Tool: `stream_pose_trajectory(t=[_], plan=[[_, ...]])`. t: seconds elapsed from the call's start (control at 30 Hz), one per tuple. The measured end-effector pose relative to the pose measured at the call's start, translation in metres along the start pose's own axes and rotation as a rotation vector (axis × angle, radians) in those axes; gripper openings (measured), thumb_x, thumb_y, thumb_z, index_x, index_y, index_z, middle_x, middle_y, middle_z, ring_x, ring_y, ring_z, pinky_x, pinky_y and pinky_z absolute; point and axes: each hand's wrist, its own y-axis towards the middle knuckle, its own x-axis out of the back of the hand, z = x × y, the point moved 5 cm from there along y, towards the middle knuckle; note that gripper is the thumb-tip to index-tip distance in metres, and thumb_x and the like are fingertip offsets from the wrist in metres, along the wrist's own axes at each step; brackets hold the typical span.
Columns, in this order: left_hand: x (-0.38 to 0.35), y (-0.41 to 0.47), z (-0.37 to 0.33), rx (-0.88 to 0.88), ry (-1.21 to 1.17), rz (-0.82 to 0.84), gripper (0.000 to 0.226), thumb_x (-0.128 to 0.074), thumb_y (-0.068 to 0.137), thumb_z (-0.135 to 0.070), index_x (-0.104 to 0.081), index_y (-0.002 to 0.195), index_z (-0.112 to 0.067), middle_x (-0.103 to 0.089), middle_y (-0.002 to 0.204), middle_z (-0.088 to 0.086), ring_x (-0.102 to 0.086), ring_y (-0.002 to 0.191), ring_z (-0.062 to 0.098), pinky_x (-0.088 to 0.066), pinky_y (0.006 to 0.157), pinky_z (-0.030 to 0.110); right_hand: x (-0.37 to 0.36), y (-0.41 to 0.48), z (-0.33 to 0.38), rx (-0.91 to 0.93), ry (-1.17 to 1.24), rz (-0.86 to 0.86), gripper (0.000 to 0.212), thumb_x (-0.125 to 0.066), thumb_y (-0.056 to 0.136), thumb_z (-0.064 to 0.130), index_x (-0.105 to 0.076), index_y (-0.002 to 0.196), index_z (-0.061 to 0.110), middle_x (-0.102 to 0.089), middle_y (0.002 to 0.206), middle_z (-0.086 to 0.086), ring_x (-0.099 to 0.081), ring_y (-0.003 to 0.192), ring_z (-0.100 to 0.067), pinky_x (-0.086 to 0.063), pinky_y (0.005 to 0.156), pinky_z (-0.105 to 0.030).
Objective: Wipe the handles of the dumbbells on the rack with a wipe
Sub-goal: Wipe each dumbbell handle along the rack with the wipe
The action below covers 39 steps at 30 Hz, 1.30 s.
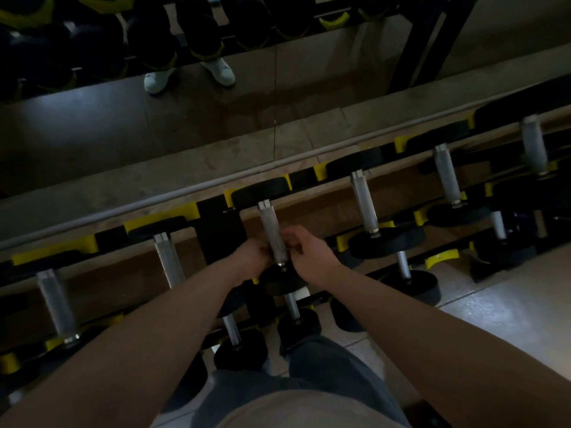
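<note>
Fingers: left hand (pixel 251 256) and right hand (pixel 312 257) both curled round lower end of centre-frame dumbbell handle (pixel 271 230), likely for rubbing it clean. Wipe: not discernible.

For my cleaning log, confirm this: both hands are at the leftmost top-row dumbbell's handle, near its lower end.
Wrong dumbbell. The head view shows the left hand and right hand at the handle of the third top-row dumbbell from the left, near its lower end.
</note>
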Motion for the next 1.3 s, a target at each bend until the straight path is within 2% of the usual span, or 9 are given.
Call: stream_pose_trajectory(t=[0.07,0.23,0.37,0.5,0.6,0.7,0.9,1.1,1.3], plan=[[0.007,0.003,-0.003,-0.001,-0.003,0.002,0.016,-0.057,0.097,-0.009,-0.071,0.105,-0.007,-0.068,0.096,0.007,-0.061,0.082,0.016,-0.046,0.066,0.023,0.001,0.001,-0.001,-0.017,0.002,0.019,0.044,-0.047,0.097,0.003,-0.052,0.136,0.023,-0.066,0.128,0.002,-0.060,0.117,-0.011,-0.046,0.100,-0.021],[0.042,0.030,-0.010,0.034,-0.709,-0.251,0.028,-0.044,0.093,0.009,-0.069,0.097,-0.004,-0.058,0.071,0.012,-0.048,0.056,0.020,-0.036,0.051,0.024,0.005,0.003,-0.006,-0.084,-0.001,0.045,0.047,-0.043,0.095,-0.003,-0.057,0.131,0.024,-0.066,0.122,0.004,-0.060,0.114,-0.012,-0.046,0.095,-0.021],[0.015,0.020,0.004,0.047,-0.430,-0.052,0.021,-0.055,0.096,-0.004,-0.070,0.111,-0.008,-0.071,0.089,0.011,-0.066,0.068,0.016,-0.055,0.064,0.027,0.003,0.004,-0.008,-0.100,0.002,0.031,0.046,-0.043,0.094,-0.003,-0.060,0.127,0.024,-0.067,0.117,0.006,-0.061,0.112,-0.012,-0.047,0.098,-0.024],[-0.008,0.009,0.014,0.065,-0.132,0.087,0.015,-0.062,0.097,-0.017,-0.073,0.107,-0.010,-0.073,0.091,0.010,-0.061,0.062,0.014,-0.049,0.053,0.022,0.004,0.004,-0.005,-0.102,-0.008,0.014,0.044,-0.043,0.094,-0.002,-0.061,0.126,0.022,-0.064,0.109,0.008,-0.060,0.105,-0.010,-0.047,0.094,-0.023],[0.020,0.020,0.004,0.053,-0.310,-0.035,0.015,-0.062,0.093,-0.006,-0.072,0.104,-0.005,-0.071,0.086,0.016,-0.058,0.066,0.021,-0.047,0.059,0.027,0.004,0.004,-0.005,-0.113,0.003,0.038,0.045,-0.043,0.093,-0.003,-0.060,0.127,0.021,-0.065,0.111,0.006,-0.061,0.108,-0.013,-0.050,0.098,-0.029],[0.046,0.023,-0.010,0.029,-0.709,-0.148,0.028,-0.048,0.094,0.007,-0.070,0.108,-0.004,-0.060,0.059,0.004,-0.049,0.053,0.014,-0.038,0.044,0.018,0.004,0.004,-0.007,-0.132,0.029,0.025,0.047,-0.043,0.092,-0.004,-0.061,0.125,0.023,-0.066,0.110,0.006,-0.062,0.109,-0.014,-0.050,0.097,-0.029],[0.008,-0.012,0.005,0.043,0.032,0.084,0.017,-0.060,0.099,-0.021,-0.067,0.084,-0.017,-0.059,0.072,0.002,-0.047,0.053,0.010,-0.038,0.046,0.019,0.001,0.001,-0.001,-0.140,0.022,-0.017,0.042,-0.045,0.093,0.000,-0.063,0.121,0.025,-0.069,0.111,0.005,-0.063,0.107,-0.013,-0.052,0.096,-0.028],[0.027,-0.021,0.019,0.031,-0.425,-0.118,0.017,-0.075,0.088,-0.031,-0.077,0.098,-0.018,-0.072,0.095,0.014,-0.037,0.050,0.010,-0.029,0.043,0.021,0.010,0.000,0.013,0.000,-0.014,-0.107,0.023,-0.055,0.100,0.018,-0.066,0.119,0.025,-0.066,0.109,0.011,-0.062,0.098,-0.005,-0.054,0.088,-0.025],[0.018,-0.024,-0.001,0.025,-0.758,0.049,0.019,-0.061,0.099,-0.024,-0.076,0.110,-0.017,-0.071,0.096,0.007,-0.045,0.070,0.016,-0.027,0.047,0.021,0.007,0.003,0.032,0.147,-0.033,-0.104,0.021,-0.066,0.097,0.030,-0.069,0.118,0.026,-0.066,0.106,0.014,-0.062,0.097,0.001,-0.053,0.085,-0.018]])
